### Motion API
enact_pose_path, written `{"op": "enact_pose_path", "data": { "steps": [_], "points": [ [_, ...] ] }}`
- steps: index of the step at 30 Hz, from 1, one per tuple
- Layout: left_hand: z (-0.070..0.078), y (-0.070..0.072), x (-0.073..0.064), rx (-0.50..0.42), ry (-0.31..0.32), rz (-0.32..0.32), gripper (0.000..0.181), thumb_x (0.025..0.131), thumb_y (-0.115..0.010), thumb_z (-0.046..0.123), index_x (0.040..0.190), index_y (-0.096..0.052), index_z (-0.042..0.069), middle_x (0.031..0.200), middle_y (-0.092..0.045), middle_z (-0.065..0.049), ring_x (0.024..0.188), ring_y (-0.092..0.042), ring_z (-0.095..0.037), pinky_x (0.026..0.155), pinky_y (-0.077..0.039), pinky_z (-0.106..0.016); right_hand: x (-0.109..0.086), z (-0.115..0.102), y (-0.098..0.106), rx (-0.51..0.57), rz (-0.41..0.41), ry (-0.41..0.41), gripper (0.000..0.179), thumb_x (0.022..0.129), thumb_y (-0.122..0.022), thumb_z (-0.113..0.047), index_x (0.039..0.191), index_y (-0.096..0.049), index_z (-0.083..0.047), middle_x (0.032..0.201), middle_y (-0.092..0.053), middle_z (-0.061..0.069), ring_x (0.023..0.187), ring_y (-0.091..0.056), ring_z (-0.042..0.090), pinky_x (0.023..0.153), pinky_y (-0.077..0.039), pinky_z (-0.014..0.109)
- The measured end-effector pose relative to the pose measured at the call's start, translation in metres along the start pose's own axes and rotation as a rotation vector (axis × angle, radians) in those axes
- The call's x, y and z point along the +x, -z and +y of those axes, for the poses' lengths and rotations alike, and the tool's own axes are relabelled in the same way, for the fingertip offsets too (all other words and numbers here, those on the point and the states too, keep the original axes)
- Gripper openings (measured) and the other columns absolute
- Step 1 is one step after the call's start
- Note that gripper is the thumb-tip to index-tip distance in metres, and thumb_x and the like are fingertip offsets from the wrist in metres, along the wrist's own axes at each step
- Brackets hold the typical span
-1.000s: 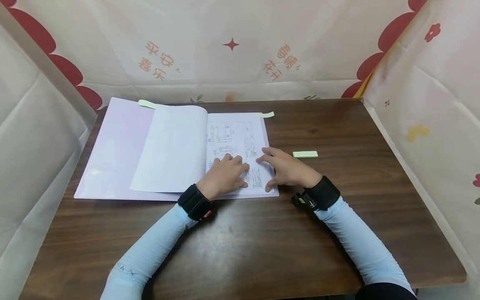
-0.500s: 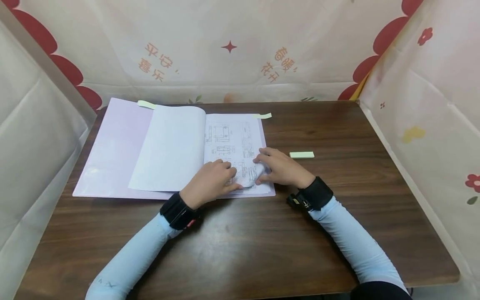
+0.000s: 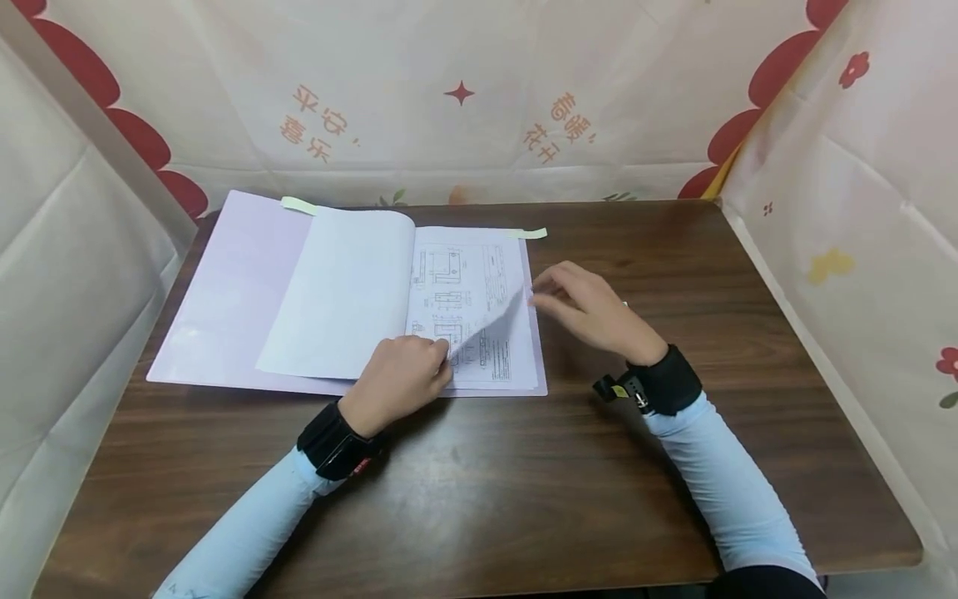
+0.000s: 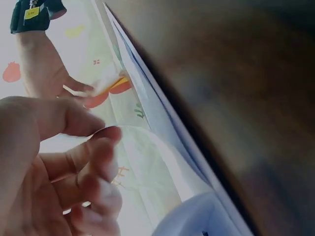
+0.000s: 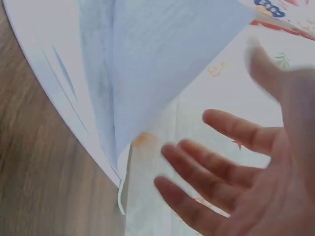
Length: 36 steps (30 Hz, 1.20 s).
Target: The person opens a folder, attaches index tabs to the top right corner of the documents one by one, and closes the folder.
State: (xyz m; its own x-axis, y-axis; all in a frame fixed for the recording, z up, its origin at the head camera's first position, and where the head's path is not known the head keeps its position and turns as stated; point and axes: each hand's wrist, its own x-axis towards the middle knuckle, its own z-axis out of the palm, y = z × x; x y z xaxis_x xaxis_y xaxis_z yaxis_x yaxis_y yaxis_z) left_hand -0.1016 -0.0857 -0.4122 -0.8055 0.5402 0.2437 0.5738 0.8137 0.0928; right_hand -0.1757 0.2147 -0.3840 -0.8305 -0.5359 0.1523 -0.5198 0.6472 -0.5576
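Note:
A lilac folder or booklet (image 3: 217,308) lies spread on the table, a blank white page (image 3: 344,283) turned to its left. Its right side shows printed drawings (image 3: 447,264). My left hand (image 3: 400,374) pinches the edge of a thin page between thumb and forefinger. In the left wrist view that page (image 4: 170,155) bends up away from the stack. The right wrist view shows the raised page (image 5: 172,59) slanting over the sheets below. My right hand (image 3: 591,308) hovers by the folder's right edge, fingers spread apart with nothing in them.
Pale green sticky tabs stick out at the top of the left page (image 3: 299,205) and of the right page (image 3: 533,234). A brown wooden table (image 3: 509,491) lies beneath. Printed cloth (image 3: 419,125) hangs along the back and both sides.
My left hand has moved left and pulls up the page's lower right corner. My right hand has left the page and shifted up and right, now mostly hiding the small green strip.

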Motion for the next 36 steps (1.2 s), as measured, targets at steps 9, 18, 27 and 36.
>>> {"op": "enact_pose_path", "data": {
  "steps": [9,18,27,36],
  "points": [
    [-0.006,0.009,-0.018,0.023,0.108,0.052,0.021,0.096,-0.060,0.019,0.079,-0.065,0.006,0.054,-0.046,0.001,0.046,-0.037,-0.013,0.040,-0.021,-0.024,0.007,-0.006,-0.033,-0.187,-0.204,0.005,0.057,0.079,-0.090,-0.040,0.126,-0.073,-0.013,0.120,-0.067,0.010,0.091,-0.059,0.024,0.075,-0.049,0.033],
    [-0.026,0.028,-0.049,0.069,0.294,0.166,0.037,0.094,-0.059,0.013,0.059,-0.046,0.010,0.052,-0.028,0.004,0.044,-0.027,-0.013,0.040,-0.017,-0.025,0.004,-0.006,-0.047,-0.274,-0.205,-0.024,0.068,0.067,-0.098,-0.038,0.126,-0.075,-0.014,0.125,-0.063,0.013,0.098,-0.054,0.026,0.078,-0.046,0.036],
    [-0.048,0.029,-0.079,0.083,0.467,0.093,0.044,0.093,-0.057,0.012,0.052,-0.042,0.011,0.051,-0.025,0.003,0.043,-0.025,-0.015,0.039,-0.016,-0.027,0.004,-0.004,-0.044,-0.287,-0.217,-0.055,0.066,0.069,-0.097,-0.037,0.127,-0.075,-0.014,0.130,-0.062,0.014,0.102,-0.056,0.029,0.082,-0.048,0.039],
    [-0.058,0.025,-0.083,0.030,0.513,-0.014,0.042,0.095,-0.058,0.015,0.055,-0.048,0.011,0.051,-0.031,0.001,0.043,-0.033,-0.017,0.039,-0.021,-0.027,0.004,-0.004,-0.042,-0.283,-0.225,-0.061,0.065,0.071,-0.096,-0.035,0.129,-0.074,-0.014,0.131,-0.061,0.015,0.103,-0.055,0.029,0.083,-0.048,0.040]
  ]
}}
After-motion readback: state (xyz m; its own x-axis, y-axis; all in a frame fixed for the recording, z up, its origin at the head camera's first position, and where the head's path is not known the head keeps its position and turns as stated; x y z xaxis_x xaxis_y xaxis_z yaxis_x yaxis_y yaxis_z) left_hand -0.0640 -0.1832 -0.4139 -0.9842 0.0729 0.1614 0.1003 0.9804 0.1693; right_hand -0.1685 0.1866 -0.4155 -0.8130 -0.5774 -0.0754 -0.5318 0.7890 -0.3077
